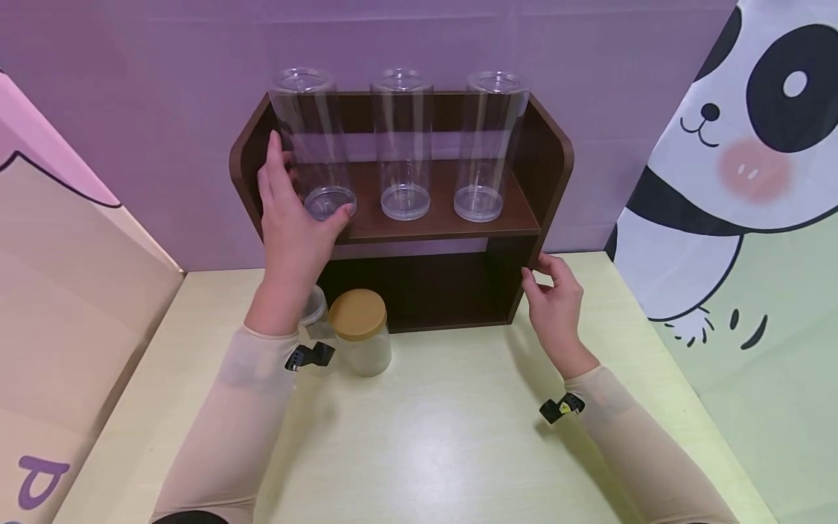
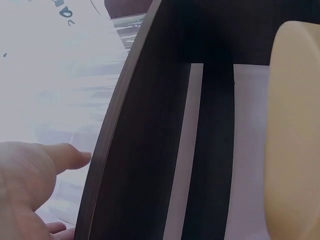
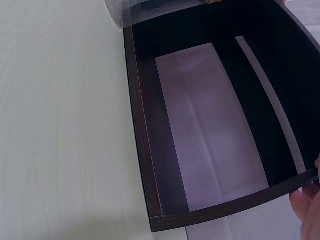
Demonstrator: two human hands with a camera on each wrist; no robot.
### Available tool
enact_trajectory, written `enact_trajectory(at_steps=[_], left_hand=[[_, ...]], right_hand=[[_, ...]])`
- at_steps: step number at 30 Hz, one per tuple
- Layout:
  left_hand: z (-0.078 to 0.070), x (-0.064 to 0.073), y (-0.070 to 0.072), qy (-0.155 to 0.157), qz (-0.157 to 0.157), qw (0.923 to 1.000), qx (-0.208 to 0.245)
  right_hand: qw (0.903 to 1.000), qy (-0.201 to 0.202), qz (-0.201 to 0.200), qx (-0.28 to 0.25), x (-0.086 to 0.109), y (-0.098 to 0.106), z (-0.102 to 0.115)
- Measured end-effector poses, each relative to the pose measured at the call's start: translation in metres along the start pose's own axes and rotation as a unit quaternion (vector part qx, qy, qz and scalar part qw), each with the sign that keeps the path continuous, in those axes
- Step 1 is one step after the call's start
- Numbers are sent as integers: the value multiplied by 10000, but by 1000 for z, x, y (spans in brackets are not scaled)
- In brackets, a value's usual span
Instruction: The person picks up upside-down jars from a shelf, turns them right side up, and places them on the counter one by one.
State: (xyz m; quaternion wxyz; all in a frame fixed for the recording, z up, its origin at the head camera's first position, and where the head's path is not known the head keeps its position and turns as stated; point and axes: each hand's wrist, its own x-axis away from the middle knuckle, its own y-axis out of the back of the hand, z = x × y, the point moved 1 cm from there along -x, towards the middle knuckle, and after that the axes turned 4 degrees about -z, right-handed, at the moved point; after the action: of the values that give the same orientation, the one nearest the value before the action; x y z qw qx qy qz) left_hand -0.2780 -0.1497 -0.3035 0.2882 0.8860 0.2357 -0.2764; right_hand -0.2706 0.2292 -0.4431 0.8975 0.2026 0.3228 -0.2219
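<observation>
Purple backdrop fills my feed; my left hand curls thumb and fingers round the left clear canister on the upper shelf of the brown rack, whose side my right hand pinches. I'd call this step steadying that canister; next wants a gentle, level release. Below, a tan-lidded jar stands on the pale table.

Glare whitens the table toward its front edge, between soft shadows; the shelf looks underexposed in both wrist views.
</observation>
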Motion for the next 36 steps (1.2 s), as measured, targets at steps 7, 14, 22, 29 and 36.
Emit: enact_trajectory(at_steps=[7,14,22,29,36], left_hand=[[-2,-4,1,237,210,9994,-155],[-1,-7,-2,389,178,9989,-199],[0,-1,-1,232,78,9997,-53],[-6,12,13,117,223,9990,382],[-15,25,29,2,527,9944,920]], right_hand=[[10000,-34,2,1,0,-1,-1],[10000,-7,9,31,1,-1,0],[10000,15,-9,24,1,-1,-1],[10000,9,13,24,1,-2,-2],[10000,-72,22,6,2,-1,-1]])
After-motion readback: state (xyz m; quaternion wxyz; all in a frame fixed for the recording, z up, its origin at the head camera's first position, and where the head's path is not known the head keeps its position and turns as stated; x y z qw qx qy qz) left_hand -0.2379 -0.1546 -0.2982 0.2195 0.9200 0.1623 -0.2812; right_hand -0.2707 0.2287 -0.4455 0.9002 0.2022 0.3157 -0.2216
